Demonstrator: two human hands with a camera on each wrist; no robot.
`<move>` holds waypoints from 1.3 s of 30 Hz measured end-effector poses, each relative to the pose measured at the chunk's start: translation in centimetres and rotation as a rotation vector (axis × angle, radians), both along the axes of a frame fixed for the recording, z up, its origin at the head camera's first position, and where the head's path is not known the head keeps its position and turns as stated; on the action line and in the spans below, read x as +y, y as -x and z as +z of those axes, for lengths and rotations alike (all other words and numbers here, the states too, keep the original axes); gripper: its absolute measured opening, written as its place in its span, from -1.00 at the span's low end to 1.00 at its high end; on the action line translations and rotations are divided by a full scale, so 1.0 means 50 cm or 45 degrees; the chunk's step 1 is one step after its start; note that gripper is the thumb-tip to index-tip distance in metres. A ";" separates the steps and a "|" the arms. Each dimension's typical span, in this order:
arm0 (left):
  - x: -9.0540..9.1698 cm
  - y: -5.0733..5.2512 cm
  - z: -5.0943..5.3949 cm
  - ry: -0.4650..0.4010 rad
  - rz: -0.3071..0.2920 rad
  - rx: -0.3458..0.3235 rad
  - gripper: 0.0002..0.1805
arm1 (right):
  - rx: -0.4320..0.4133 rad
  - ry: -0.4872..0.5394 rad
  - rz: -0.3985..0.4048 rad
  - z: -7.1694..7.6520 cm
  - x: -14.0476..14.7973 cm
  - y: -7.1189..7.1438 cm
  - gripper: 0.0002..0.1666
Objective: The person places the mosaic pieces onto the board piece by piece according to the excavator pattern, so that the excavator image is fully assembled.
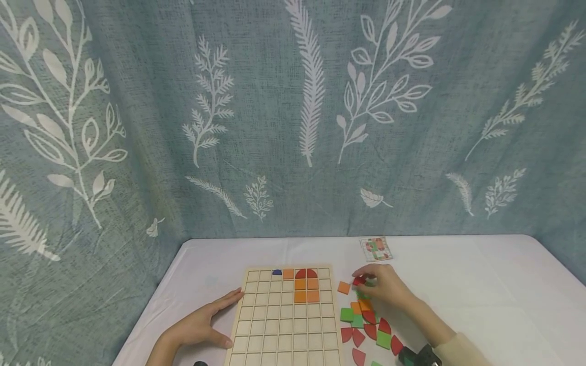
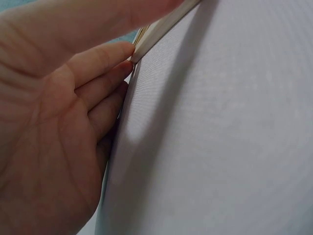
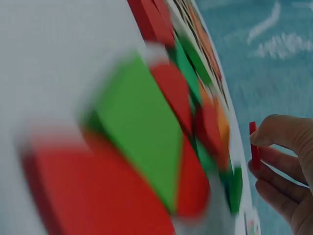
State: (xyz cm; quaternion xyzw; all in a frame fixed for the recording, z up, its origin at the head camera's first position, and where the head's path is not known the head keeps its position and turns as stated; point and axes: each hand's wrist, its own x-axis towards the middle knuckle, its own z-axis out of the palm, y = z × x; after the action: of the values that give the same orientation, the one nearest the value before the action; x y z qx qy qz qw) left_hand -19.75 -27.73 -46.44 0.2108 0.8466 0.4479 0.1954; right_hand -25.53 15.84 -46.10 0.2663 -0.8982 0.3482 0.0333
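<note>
A wooden grid board [image 1: 274, 328] lies on the white table. Its upper rows hold a blue half-round piece [image 1: 276, 272], several orange squares [image 1: 300, 296] and two red quarter-round pieces [image 1: 312, 274]. My left hand [image 1: 201, 320] rests at the board's left edge, fingers and thumb spread and touching it; the left wrist view shows the fingertips [image 2: 128, 49] against the board's side. Over the loose pieces right of the board, my right hand [image 1: 384, 285] pinches a red piece [image 3: 255, 146] between thumb and fingers. Its full outline is hidden, since it appears edge-on.
Loose red, green and orange pieces are scattered right of the board, among them a green square [image 1: 347, 314] and a red quarter-round [image 1: 358, 357]. A small patterned card [image 1: 376, 248] lies at the back. Behind the table hangs a leaf-patterned curtain [image 1: 274, 127].
</note>
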 end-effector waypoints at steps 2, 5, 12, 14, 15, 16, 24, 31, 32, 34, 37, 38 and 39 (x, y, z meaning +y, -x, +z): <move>0.001 -0.001 0.001 0.001 0.000 -0.004 0.06 | -0.002 0.026 0.065 0.002 -0.025 -0.017 -0.77; 0.002 -0.001 0.002 -0.007 0.000 -0.009 0.07 | -0.003 0.062 0.194 0.004 -0.065 -0.042 -0.79; 0.004 -0.001 0.004 0.032 0.011 -0.013 0.06 | 0.080 -0.036 0.362 -0.005 -0.136 -0.063 -0.81; 0.004 0.000 0.005 0.026 0.012 -0.019 0.06 | 0.105 -0.094 0.374 -0.006 -0.147 -0.063 -0.80; 0.005 0.000 0.005 0.018 0.013 -0.027 0.07 | 0.110 -0.115 0.375 -0.006 -0.151 -0.063 -0.80; 0.005 0.000 0.005 0.015 0.015 -0.032 0.07 | 0.113 -0.135 0.375 -0.007 -0.155 -0.064 -0.79; 0.004 -0.001 0.009 -0.019 -0.013 -0.022 0.07 | 0.205 -0.223 0.384 -0.006 -0.173 -0.067 -0.82; 0.004 0.001 0.006 0.031 0.000 -0.021 0.07 | 0.215 -0.294 0.357 0.003 -0.181 -0.081 -0.83; 0.003 0.001 0.005 0.036 -0.001 -0.016 0.07 | 0.212 -0.305 0.347 0.005 -0.181 -0.084 -0.82; 0.002 0.000 0.005 0.041 0.001 -0.011 0.07 | 0.207 -0.325 0.323 0.007 -0.182 -0.092 -0.80; 0.000 0.000 0.003 0.030 -0.010 -0.001 0.06 | 0.175 -0.331 0.293 0.008 -0.185 -0.106 -0.76; 0.000 0.000 0.003 0.026 -0.006 -0.004 0.07 | 0.168 -0.342 0.287 0.008 -0.186 -0.112 -0.75; 0.000 0.000 0.003 0.014 -0.010 -0.004 0.07 | 0.171 -0.343 0.286 0.008 -0.187 -0.116 -0.74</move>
State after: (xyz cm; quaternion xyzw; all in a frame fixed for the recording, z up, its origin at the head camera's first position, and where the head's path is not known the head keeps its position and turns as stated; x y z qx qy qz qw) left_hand -19.75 -27.75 -46.31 0.2125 0.8479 0.4428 0.1997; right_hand -19.72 6.47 -45.71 0.3896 -0.8971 0.2076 0.0182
